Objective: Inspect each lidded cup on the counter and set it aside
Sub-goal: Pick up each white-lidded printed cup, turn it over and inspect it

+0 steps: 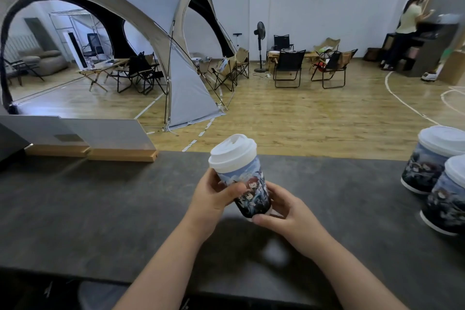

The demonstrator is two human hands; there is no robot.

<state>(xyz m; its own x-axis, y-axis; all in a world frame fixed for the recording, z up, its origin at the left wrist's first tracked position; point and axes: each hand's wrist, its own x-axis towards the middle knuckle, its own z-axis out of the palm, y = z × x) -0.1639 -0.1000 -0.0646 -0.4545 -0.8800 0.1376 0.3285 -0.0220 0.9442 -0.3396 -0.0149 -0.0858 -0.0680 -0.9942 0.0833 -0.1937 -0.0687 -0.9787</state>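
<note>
A paper cup (pixel 247 184) with a white lid and a blue and dark cartoon print is held above the dark counter (pixel 100 204), tilted slightly to the left. My left hand (pixel 214 199) grips its side, thumb across the print. My right hand (pixel 284 211) holds the cup's base from the right, fingers curled under the bottom rim. Two more lidded cups of the same print stand on the counter at the right edge: one further back (pixel 432 158), one nearer (pixel 448 196), partly cut off by the frame.
A wooden-based sign panel (pixel 105 138) stands on the counter's far left. Beyond the counter lie a wood floor, a large grey tent (pixel 113 33), folding chairs and tables, a fan, and a person (pixel 405 30) standing at the far right.
</note>
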